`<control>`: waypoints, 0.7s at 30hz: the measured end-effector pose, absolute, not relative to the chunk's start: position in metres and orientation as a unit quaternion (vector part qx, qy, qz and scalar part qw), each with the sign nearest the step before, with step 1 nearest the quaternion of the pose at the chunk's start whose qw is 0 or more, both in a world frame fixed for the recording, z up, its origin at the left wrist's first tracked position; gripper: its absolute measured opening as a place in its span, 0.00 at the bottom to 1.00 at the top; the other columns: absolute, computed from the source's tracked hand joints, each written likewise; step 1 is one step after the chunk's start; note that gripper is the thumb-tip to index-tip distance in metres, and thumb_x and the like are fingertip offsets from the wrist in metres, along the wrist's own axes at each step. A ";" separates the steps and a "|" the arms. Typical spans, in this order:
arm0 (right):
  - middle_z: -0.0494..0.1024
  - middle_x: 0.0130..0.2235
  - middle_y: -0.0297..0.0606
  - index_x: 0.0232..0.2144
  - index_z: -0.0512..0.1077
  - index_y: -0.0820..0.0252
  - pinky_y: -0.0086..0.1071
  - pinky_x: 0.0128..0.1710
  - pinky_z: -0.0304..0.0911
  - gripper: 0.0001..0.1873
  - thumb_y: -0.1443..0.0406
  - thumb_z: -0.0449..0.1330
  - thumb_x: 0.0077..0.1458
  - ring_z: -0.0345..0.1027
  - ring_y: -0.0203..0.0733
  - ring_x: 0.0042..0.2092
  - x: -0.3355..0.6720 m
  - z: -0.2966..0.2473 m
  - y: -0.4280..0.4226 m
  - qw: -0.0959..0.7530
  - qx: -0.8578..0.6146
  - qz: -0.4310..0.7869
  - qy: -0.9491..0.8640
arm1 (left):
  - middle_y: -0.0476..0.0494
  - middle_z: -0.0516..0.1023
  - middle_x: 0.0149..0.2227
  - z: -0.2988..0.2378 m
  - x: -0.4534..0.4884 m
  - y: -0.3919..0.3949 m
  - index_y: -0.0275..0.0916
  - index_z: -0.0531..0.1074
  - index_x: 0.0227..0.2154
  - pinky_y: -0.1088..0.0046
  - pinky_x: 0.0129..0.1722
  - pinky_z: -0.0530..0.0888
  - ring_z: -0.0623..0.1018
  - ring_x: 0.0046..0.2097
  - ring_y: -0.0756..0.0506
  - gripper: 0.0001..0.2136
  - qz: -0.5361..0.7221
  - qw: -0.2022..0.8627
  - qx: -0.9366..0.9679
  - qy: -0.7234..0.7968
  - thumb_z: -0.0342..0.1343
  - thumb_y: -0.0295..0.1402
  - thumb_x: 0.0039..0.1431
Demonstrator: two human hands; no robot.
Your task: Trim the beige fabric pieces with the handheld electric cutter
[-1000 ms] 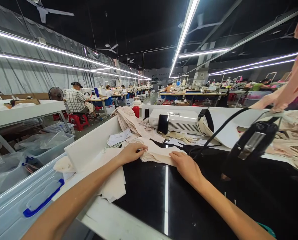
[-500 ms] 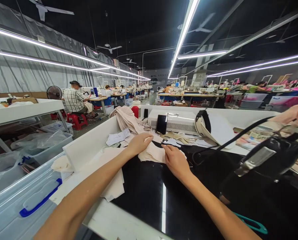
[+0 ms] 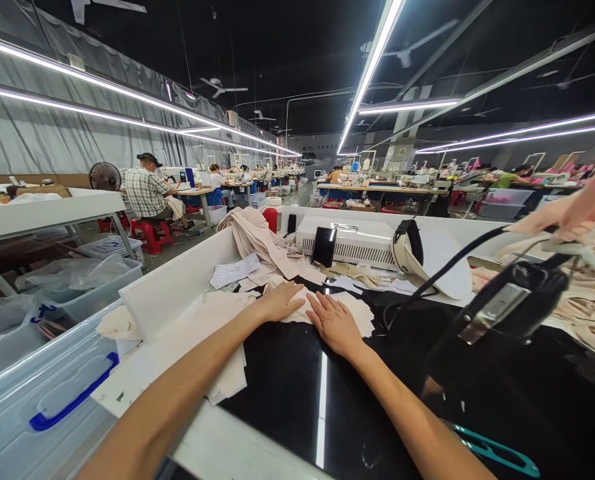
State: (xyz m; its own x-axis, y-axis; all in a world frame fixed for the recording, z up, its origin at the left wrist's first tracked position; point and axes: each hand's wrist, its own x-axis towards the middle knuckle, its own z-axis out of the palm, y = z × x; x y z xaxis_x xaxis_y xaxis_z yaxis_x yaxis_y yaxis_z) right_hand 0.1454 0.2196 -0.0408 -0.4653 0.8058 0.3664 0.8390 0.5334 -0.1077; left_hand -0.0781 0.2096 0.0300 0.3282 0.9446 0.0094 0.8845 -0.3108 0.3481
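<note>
Both hands lie flat on a cream fabric piece on the glossy black tabletop. My left hand rests on its left part, fingers stretched out toward the right. Beside it, my right hand presses on the middle, fingers spread and pointing up and left. The fabric's right end shows past my right hand; the rest is partly hidden under both hands. More pale fabric pieces lie under and beside my left forearm. A paper slip with writing is just beyond my left hand.
A phone leans on a white vented box at the back. A black device with a cable stands at right. Teal-handled snips lie near my right forearm. A lidded plastic bin is at left. A person sits farther off.
My hands have gone from gripping the fabric's edges to lying flat on it, closer together. The fabric is now spread flatter. The hanging black device has shifted slightly in view.
</note>
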 end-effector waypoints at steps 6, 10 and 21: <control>0.73 0.78 0.48 0.78 0.70 0.48 0.60 0.78 0.63 0.29 0.54 0.50 0.83 0.69 0.60 0.78 0.151 -0.052 0.226 0.200 -0.486 -0.063 -0.849 | 0.31 0.56 0.85 0.021 -0.070 0.202 0.44 0.57 0.83 0.31 0.81 0.54 0.55 0.85 0.28 0.32 0.118 0.152 0.798 0.571 0.44 0.50 0.84; 0.75 0.76 0.48 0.77 0.71 0.49 0.58 0.76 0.67 0.30 0.54 0.48 0.83 0.71 0.60 0.77 0.161 -0.060 0.229 0.234 -0.469 -0.077 -0.848 | 0.30 0.56 0.85 0.022 -0.063 0.198 0.42 0.57 0.82 0.30 0.81 0.53 0.54 0.85 0.27 0.32 0.133 0.158 0.791 0.575 0.43 0.49 0.84; 0.78 0.73 0.57 0.74 0.72 0.61 0.57 0.73 0.71 0.35 0.49 0.44 0.83 0.74 0.61 0.74 0.187 -0.052 0.238 0.363 -0.400 -0.105 -0.835 | 0.39 0.61 0.84 0.067 -0.088 0.183 0.45 0.65 0.80 0.51 0.81 0.61 0.62 0.83 0.35 0.28 0.221 0.133 0.769 0.584 0.48 0.46 0.84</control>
